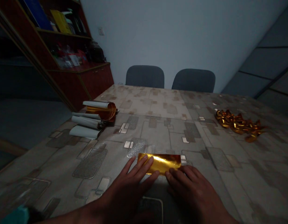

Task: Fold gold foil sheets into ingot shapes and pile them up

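A shiny gold foil paper, a flat narrow strip with what looks like a folded near edge, lies on the patterned tablecloth right in front of me. My left hand rests on its left part with the fingers spread and the fingertips pressing it down. At the near right edge, my right hand has its fingers close together, the tips touching the foil's border. Whether those fingertips pinch the edge or only press on it is hard to see.
Several folded gold shapes lie in a cluster at the right. A stack of curled foil sheets with pale backs sits at the left edge of the table. Beyond the table are two dark chairs and a red-brown cabinet.
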A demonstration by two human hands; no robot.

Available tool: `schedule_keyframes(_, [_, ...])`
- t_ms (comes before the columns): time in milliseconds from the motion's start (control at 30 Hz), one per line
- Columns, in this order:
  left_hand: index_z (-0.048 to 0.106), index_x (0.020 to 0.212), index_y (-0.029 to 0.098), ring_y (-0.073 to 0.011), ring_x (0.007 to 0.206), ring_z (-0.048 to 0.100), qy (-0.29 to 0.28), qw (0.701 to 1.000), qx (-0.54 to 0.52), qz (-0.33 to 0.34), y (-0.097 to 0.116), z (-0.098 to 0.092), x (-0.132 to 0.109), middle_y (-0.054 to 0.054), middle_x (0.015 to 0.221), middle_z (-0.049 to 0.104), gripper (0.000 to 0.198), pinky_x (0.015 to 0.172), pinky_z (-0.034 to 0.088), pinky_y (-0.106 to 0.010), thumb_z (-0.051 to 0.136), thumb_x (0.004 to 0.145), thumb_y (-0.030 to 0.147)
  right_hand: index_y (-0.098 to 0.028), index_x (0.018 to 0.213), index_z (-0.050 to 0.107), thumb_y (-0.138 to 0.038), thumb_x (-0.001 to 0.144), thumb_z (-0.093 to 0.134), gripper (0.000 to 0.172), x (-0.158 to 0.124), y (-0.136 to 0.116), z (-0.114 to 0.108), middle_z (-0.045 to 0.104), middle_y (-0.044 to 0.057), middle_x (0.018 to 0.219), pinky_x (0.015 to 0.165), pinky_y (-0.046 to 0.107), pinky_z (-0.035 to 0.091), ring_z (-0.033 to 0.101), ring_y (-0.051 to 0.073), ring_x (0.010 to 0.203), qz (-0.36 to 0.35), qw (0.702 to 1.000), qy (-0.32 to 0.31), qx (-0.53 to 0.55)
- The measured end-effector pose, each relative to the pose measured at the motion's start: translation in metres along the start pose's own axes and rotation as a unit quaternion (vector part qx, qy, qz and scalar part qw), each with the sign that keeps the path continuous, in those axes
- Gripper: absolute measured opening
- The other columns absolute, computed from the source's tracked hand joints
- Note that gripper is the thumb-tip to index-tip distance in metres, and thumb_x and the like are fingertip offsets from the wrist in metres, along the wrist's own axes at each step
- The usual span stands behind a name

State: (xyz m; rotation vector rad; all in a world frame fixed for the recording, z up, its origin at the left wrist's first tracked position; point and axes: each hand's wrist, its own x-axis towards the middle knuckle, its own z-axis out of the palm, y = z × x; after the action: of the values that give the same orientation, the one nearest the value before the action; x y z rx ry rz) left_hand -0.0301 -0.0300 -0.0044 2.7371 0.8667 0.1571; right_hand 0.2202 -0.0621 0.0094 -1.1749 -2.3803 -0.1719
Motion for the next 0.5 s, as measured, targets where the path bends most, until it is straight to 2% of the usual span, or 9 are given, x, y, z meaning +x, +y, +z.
schedule_keyframes(100, [0.026, 0.153, 0.027, -0.0417, 0.147, 0.023, 0.029, 0.999, -0.017, 0.02, -0.008, 0.001, -0.006, -0.017, 0.162, 0.022, 0.094, 0.113, 0.02, -0.071, 0.075, 0.077, 0.051, -0.02, 0.099, 0.067, -0.015, 0.101, 0.037, 0.031, -0.005, 0.0, -0.001, 0.071, 0.002, 0.084, 0.065, 0.032, 0.047, 0.06, 0.02, 0.072, 0.022, 0.999, -0.024, 0.023])
schedule_keyframes(233, [0.024, 0.153, 0.028, -0.0386, 0.147, 0.024, 0.064, 0.996, -0.036, 0.054, -0.018, -0.003, -0.015, -0.016, 0.162, 0.023, 0.089, 0.114, 0.018, -0.071, 0.076, 0.08, 0.037, -0.019, 0.1, 0.068, -0.016, 0.101, 0.035, 0.034, -0.009, 0.001, -0.003, 0.071, 0.003, 0.083, 0.062, 0.031, 0.049, 0.061, 0.02, 0.07, 0.026, 0.999, -0.017, 0.026])
schedule_keyframes(367, [0.02, 0.154, 0.032, -0.0381, 0.146, 0.027, 0.065, 0.995, -0.043, 0.064, -0.02, -0.013, -0.018, -0.015, 0.162, 0.023, 0.09, 0.112, 0.02, -0.071, 0.074, 0.082, 0.032, -0.019, 0.099, 0.069, -0.009, 0.099, 0.032, 0.039, -0.007, 0.001, -0.01, 0.072, 0.003, 0.082, 0.073, 0.036, 0.051, 0.063, 0.021, 0.072, -0.003, 1.0, -0.006, -0.015])
schedule_keyframes(500, [0.025, 0.153, 0.034, -0.038, 0.146, 0.027, 0.035, 0.998, -0.03, 0.045, -0.023, -0.019, -0.02, -0.012, 0.163, 0.023, 0.085, 0.113, 0.019, -0.071, 0.073, 0.084, 0.03, -0.019, 0.098, 0.07, -0.004, 0.097, 0.029, 0.044, -0.007, 0.002, -0.014, 0.074, 0.002, 0.083, 0.09, 0.04, 0.047, 0.066, 0.022, 0.08, -0.014, 0.999, 0.003, -0.035])
